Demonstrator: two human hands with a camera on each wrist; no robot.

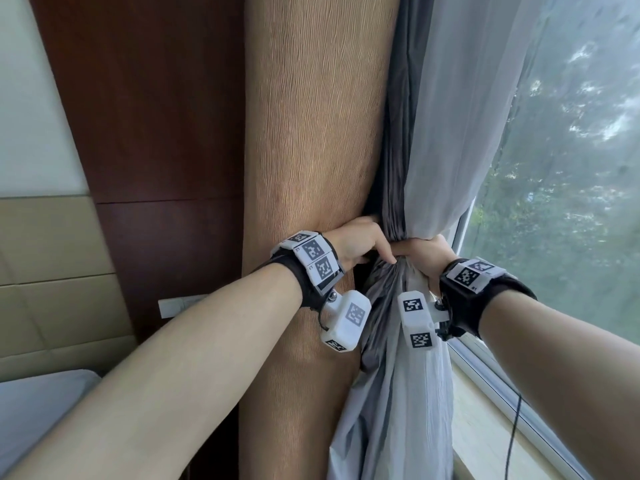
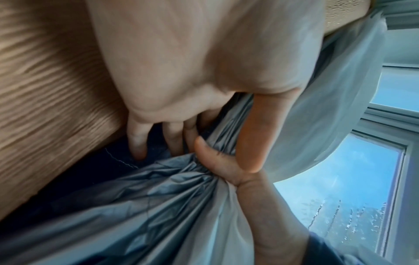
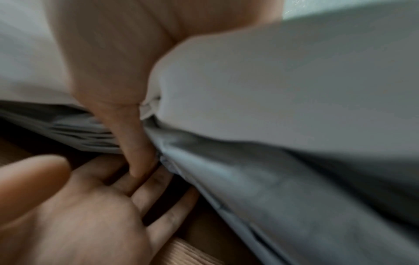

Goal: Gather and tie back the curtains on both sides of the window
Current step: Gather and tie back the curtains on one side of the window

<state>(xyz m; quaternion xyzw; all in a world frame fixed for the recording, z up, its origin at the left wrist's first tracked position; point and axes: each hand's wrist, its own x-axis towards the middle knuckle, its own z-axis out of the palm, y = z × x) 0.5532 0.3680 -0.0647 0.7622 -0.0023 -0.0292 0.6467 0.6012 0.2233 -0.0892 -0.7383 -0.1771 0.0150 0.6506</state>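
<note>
A tan ribbed curtain [image 1: 311, 150] hangs in the middle, with a grey curtain [image 1: 398, 168] and a white sheer curtain [image 1: 467, 116] to its right. My right hand [image 1: 426, 258] grips the grey and sheer fabric, bunched into one bundle at waist height. My left hand [image 1: 360, 244] reaches into the dark gap between the tan curtain and the grey fabric [image 2: 158, 197]; its fingers [image 2: 138, 143] are nearly straight and hold nothing. In the right wrist view my right thumb [image 3: 131, 134] presses the bundle [image 3: 249, 179], and the left hand [image 3: 90, 206] lies flat beside it.
The window [image 1: 571, 168] and its sill [image 1: 485, 427] are on the right, and a black cable [image 1: 512, 438] hangs over the sill. A dark wood panel [image 1: 156, 116] and a wall socket [image 1: 176, 304] are on the left, with a bed corner [image 1: 34, 403] below.
</note>
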